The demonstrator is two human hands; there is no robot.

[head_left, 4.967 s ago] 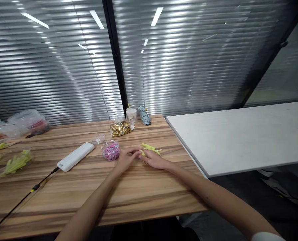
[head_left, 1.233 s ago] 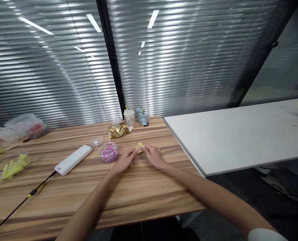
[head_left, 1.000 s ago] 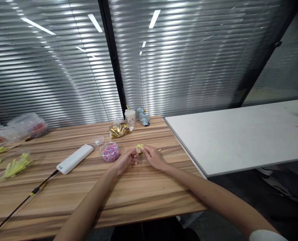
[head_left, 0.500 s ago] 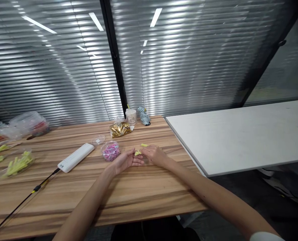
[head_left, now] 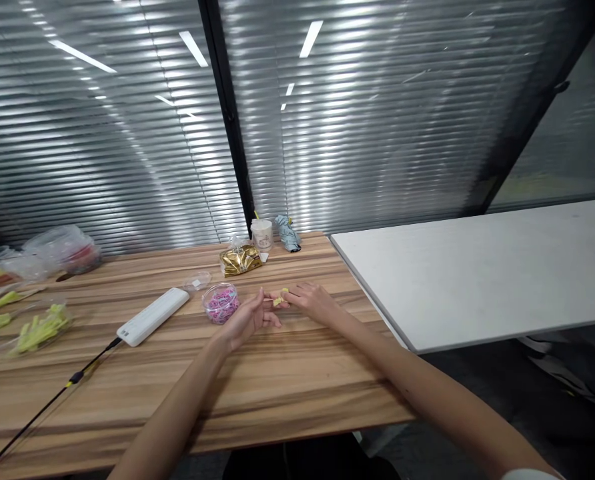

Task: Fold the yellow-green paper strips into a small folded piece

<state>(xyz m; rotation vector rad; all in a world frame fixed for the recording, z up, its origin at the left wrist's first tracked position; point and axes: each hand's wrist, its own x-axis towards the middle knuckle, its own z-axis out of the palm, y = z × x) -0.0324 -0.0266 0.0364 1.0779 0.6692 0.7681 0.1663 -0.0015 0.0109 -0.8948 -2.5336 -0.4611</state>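
Observation:
Over the wooden table, my two hands meet around a small folded yellow strip. My right hand pinches it from the right with the fingertips. My left hand, palm turned inward, has its upper fingertips on the strip's other side, while the thumb points up and the lower fingers curl loosely. The exact grip is too small to make out. Just left of my left hand stands a clear round tub of small pink and purple rings, which look like rubber bands.
A white power bank with a black cable lies to the left. Farther left are a clear container of yellow strips and plastic boxes. Behind are a clear lid, gold packet, paper cup and grey-blue wrapper. A white table adjoins right.
My left thumb has lifted away from the yellow strip and the left hand has turned slightly more upright. The strip has shifted a little right and up, close to my right fingertips.

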